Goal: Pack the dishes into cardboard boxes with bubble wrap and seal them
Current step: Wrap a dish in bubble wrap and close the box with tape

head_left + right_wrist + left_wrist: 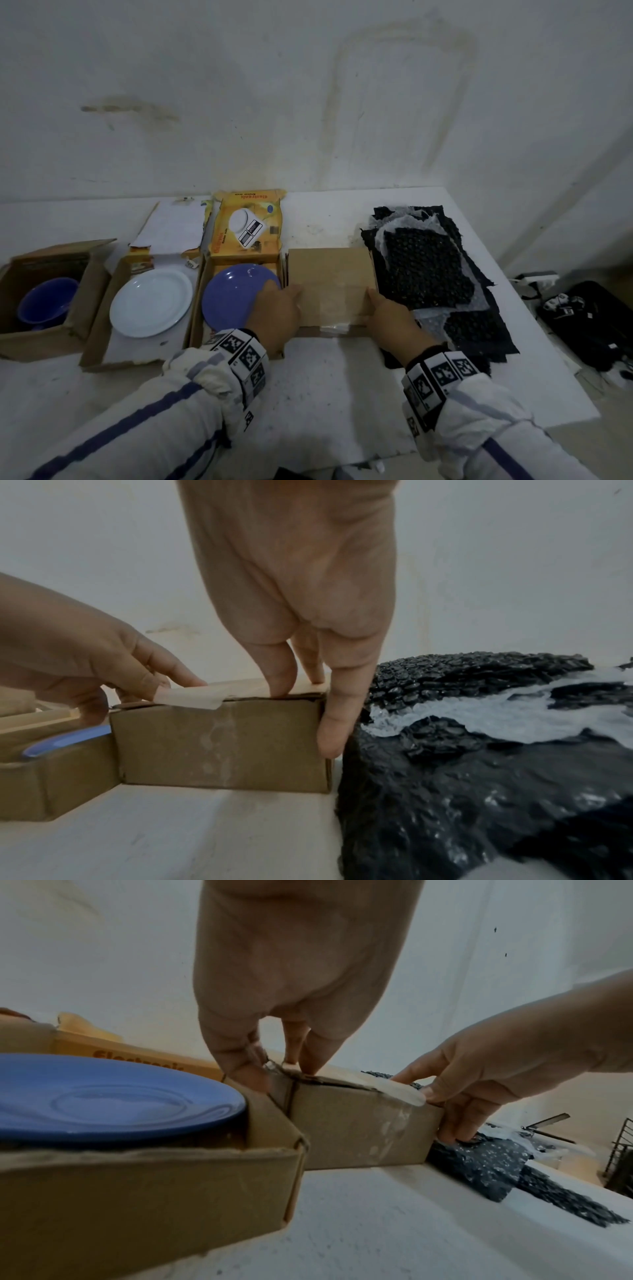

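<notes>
The closed box lay flat, long axis left-right; left hand and right hand gripped its ends, fingers on top.

Closed cardboard box, tape strip across top: left hand gripped L top corner, fingers curled over edge; right hand clamped R end. Adj. open box w/ blue plate. Black bubble wrap on white surface.
</notes>
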A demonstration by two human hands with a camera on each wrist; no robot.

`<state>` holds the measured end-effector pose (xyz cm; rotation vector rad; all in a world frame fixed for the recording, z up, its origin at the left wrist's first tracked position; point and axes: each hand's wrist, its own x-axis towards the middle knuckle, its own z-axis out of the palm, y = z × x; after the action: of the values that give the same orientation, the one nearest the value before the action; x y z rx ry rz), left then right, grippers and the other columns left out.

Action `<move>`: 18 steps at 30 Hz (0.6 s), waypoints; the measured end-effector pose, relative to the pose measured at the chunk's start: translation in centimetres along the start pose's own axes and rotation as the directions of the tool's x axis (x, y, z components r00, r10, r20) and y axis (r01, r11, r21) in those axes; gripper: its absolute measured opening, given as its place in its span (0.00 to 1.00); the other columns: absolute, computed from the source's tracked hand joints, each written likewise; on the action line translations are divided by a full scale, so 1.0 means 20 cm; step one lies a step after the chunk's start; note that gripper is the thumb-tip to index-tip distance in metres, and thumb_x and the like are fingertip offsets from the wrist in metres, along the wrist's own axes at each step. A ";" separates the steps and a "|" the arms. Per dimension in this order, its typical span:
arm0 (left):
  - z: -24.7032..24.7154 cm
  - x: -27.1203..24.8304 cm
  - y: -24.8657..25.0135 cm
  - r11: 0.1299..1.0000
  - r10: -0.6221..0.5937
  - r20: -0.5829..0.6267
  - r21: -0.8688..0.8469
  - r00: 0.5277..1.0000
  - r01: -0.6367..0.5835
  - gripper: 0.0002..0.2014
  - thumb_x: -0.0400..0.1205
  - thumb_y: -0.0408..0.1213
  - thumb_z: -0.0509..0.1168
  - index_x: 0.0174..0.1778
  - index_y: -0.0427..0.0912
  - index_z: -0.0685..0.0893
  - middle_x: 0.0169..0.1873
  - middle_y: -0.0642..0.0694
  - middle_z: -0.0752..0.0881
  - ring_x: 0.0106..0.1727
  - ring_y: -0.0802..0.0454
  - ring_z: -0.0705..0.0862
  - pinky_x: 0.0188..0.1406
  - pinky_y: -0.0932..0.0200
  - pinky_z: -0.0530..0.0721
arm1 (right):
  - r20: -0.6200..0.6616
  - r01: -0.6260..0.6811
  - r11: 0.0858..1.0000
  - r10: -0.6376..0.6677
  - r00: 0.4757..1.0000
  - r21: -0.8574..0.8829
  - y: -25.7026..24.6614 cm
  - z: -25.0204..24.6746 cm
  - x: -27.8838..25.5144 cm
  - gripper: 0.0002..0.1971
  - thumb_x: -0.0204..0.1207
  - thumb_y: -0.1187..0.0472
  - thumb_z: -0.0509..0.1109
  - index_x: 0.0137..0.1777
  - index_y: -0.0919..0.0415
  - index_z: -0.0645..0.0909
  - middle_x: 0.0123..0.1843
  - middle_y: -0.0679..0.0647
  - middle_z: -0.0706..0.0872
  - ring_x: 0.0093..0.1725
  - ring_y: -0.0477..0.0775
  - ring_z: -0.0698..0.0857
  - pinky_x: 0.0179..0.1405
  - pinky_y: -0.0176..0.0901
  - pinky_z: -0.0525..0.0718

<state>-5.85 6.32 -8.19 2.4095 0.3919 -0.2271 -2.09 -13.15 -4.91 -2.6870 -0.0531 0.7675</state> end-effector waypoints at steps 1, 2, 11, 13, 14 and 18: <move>0.00 -0.01 0.00 0.999 -0.015 0.015 -0.040 1.000 0.016 0.21 0.87 0.34 0.53 0.78 0.41 0.67 0.67 0.33 0.77 0.61 0.38 0.79 0.42 0.62 0.71 | 0.006 -0.008 1.000 0.008 1.000 0.010 0.00 0.00 0.00 0.30 0.82 0.68 0.53 0.83 0.55 0.50 0.75 0.63 0.71 0.71 0.66 0.73 0.61 0.47 0.76; -0.01 0.00 0.00 0.997 -0.034 0.010 -0.076 0.999 0.035 0.22 0.86 0.34 0.54 0.77 0.44 0.69 0.68 0.34 0.78 0.63 0.38 0.79 0.37 0.67 0.69 | 0.018 -0.014 1.000 0.014 1.000 0.013 -0.01 0.01 0.01 0.30 0.83 0.67 0.54 0.83 0.54 0.49 0.76 0.63 0.70 0.72 0.66 0.72 0.63 0.48 0.75; -0.05 -0.03 0.06 0.988 -0.026 0.076 -0.147 0.997 0.037 0.23 0.87 0.31 0.53 0.80 0.42 0.64 0.64 0.32 0.80 0.62 0.39 0.80 0.30 0.77 0.66 | 0.032 -0.006 0.988 0.001 0.999 0.156 0.01 -0.03 0.03 0.31 0.81 0.61 0.59 0.83 0.53 0.52 0.80 0.58 0.65 0.74 0.62 0.71 0.67 0.46 0.74; -0.12 -0.03 0.11 0.986 0.009 0.112 -0.164 0.994 0.010 0.20 0.88 0.31 0.52 0.77 0.40 0.69 0.58 0.32 0.83 0.51 0.41 0.83 0.30 0.75 0.70 | 0.007 0.009 0.985 -0.010 1.000 0.172 -0.01 -0.09 0.03 0.30 0.81 0.61 0.59 0.82 0.54 0.56 0.79 0.59 0.66 0.73 0.63 0.72 0.68 0.51 0.76; -0.17 -0.03 0.13 0.988 0.028 0.081 -0.154 0.996 -0.015 0.17 0.87 0.33 0.53 0.72 0.42 0.74 0.56 0.36 0.83 0.45 0.47 0.82 0.30 0.73 0.71 | -0.013 0.023 0.985 -0.021 1.000 0.172 -0.03 -0.14 0.03 0.28 0.81 0.60 0.59 0.81 0.55 0.60 0.79 0.60 0.67 0.72 0.64 0.73 0.68 0.54 0.77; -0.30 0.00 0.21 0.971 0.036 0.017 -0.237 0.999 -0.031 0.08 0.86 0.41 0.56 0.49 0.46 0.81 0.46 0.49 0.81 0.48 0.51 0.79 0.42 0.59 0.75 | -0.082 0.044 0.995 -0.037 0.996 0.089 -0.11 -0.34 0.03 0.19 0.84 0.60 0.54 0.69 0.68 0.76 0.69 0.65 0.78 0.67 0.65 0.77 0.65 0.56 0.78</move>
<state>-4.05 7.11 -1.09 2.1754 0.3474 -0.1799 1.99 -13.13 0.90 -2.6190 -0.0519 0.6333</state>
